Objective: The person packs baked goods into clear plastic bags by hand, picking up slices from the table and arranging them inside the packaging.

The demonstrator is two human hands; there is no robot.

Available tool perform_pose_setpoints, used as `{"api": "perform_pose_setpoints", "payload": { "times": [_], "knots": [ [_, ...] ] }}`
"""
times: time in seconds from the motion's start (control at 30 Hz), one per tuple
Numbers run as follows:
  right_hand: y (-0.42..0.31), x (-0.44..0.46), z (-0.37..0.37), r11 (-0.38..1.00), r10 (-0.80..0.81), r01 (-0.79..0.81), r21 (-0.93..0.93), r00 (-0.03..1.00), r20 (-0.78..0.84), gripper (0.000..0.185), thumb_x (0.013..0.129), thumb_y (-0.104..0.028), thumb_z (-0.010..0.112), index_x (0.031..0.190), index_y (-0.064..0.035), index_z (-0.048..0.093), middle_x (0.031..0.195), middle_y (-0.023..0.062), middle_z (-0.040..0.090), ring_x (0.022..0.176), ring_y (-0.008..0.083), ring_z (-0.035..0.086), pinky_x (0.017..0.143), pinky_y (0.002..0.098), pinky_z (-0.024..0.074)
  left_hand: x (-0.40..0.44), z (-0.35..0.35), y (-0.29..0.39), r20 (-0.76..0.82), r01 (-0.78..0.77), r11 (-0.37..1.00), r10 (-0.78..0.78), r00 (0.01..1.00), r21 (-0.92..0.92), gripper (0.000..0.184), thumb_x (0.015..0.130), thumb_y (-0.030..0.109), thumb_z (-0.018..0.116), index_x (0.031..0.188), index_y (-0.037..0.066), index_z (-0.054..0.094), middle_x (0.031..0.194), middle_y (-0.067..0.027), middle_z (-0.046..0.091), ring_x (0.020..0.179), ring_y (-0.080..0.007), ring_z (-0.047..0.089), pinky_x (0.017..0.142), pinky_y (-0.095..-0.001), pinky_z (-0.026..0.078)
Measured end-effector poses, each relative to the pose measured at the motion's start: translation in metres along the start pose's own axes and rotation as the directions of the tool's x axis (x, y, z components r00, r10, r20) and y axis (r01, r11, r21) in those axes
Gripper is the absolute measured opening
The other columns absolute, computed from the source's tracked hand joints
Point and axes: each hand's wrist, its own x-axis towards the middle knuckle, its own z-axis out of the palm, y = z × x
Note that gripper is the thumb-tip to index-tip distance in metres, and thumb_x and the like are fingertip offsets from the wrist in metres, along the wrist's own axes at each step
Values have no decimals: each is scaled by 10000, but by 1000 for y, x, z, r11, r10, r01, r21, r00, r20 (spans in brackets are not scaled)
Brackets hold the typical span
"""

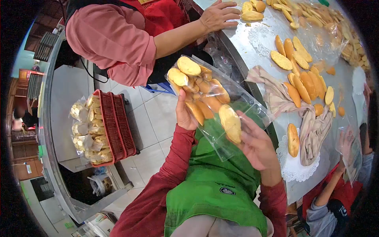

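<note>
A clear plastic bag filled partly with bread pieces is in front of my green apron. My left hand holds the filled end of the bag from its left side, fingers behind it. Toward the bag's open end, my right hand grips a cut piece of bread, its pale yellow face up. Whether that piece is inside the plastic I cannot tell. Nearest on the metal table are a crumpled beige cloth and a single bread piece on a white doily.
Loose bread pieces and a large heap lie on the metal table. A co-worker's hand rests at its upper edge. Another person's hand holds a bag at right. Red crates with bagged bread stand left.
</note>
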Motion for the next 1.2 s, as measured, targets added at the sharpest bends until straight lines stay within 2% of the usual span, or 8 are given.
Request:
{"api": "perform_pose_setpoints", "payload": {
  "times": [0.23,0.43,0.53,0.73,0.87,0.97,1.07,1.2],
  "knots": [
    [23,35,9,990,-47,34,-139,995,-92,542,878,-85,575,1353,-10,325,1195,90,518,1084,178,525,923,320,435,-1,-5,9,9,-40,998,41,999,-48,605,911,428,492,1368,68,324,1342,-128,436,1218,-293,436,1031,-449,345],
    [30,42,22,950,-169,125,-288,977,-131,496,869,-120,604,1298,-10,381,1093,71,551,891,110,548,711,227,461,-1,-2,9,11,-39,999,39,999,-10,614,907,447,487,1375,85,321,1355,-119,423,1224,-293,425,1034,-453,339],
    [36,52,24,904,-288,236,-356,952,-101,450,899,-137,573,1299,-44,389,1062,42,566,886,89,539,702,227,450,-2,-1,5,15,-9,999,9,1000,-46,625,907,443,488,1376,71,309,1354,-129,424,1227,-299,425,1035,-450,339],
    [36,57,27,867,-260,189,-461,961,-93,488,877,-147,605,1289,-15,380,1072,50,545,876,100,529,691,220,444,-3,2,1,27,30,998,-28,999,-57,625,909,433,491,1369,49,311,1345,-131,435,1227,-292,432,1034,-420,348],
    [38,56,25,896,-244,233,-378,970,19,611,870,-103,598,1385,-61,271,1157,79,530,985,123,532,791,256,445,-3,0,-1,-24,27,997,-28,999,-67,605,912,425,491,1362,55,326,1338,-123,444,1219,-287,440,1032,-421,350],
    [37,49,27,946,-243,231,-227,970,-26,777,841,-57,615,1435,-79,115,1218,126,484,1009,165,547,769,275,483,-3,1,3,-11,16,997,-16,1000,-72,597,912,422,491,1360,60,331,1334,-122,447,1218,-286,439,1032,-432,350],
    [35,49,26,938,-249,239,-250,968,-10,794,819,-38,631,1413,-81,105,1218,152,464,997,200,562,725,291,525,-4,1,4,4,26,997,-26,1000,-68,611,907,431,494,1367,65,322,1342,-129,435,1226,-289,429,1032,-445,346],
    [38,53,29,929,-271,226,-294,955,-119,659,804,-35,659,1310,-78,238,1171,116,455,1017,206,539,749,315,546,-4,5,3,57,62,995,-58,997,-81,629,906,437,493,1377,65,304,1355,-136,418,1235,-301,417,1035,-446,343]
  ]
}}
